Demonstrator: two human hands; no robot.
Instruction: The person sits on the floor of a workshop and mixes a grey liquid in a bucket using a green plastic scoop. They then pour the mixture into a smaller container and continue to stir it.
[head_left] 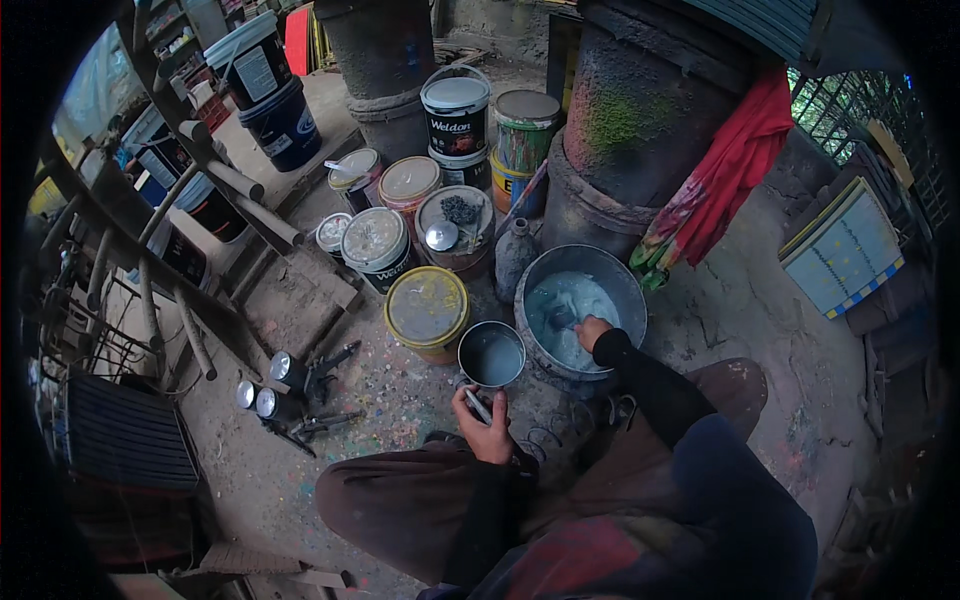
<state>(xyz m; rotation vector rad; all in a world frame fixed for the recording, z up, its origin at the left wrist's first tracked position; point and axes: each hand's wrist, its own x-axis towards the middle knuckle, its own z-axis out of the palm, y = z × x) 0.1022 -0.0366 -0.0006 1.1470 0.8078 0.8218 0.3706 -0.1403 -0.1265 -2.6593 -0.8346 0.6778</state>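
Note:
My left hand [487, 432] is closed around the handle of a metal mug [464, 352], which stands upright in front of me with greyish liquid inside. To its right is a large grey metal bucket [634, 310] part-filled with pale blue-white liquid [585, 290]. My right hand [594, 333] reaches over the bucket's near right rim, its fingers closed on a small dark scoop [561, 317] partly sunk in that liquid. Its exact shape is hard to make out. Just beyond the mug sits a paint bucket with a yellow-rimmed lid [427, 303].
Lidded paint buckets [375, 240] crowd the floor ahead, beside a dusty bottle [515, 258] and large drums [640, 120]. A red cloth [725, 165] hangs at the right. Spray guns with metal cups [288, 372] lie at left, near a wooden rack [190, 240].

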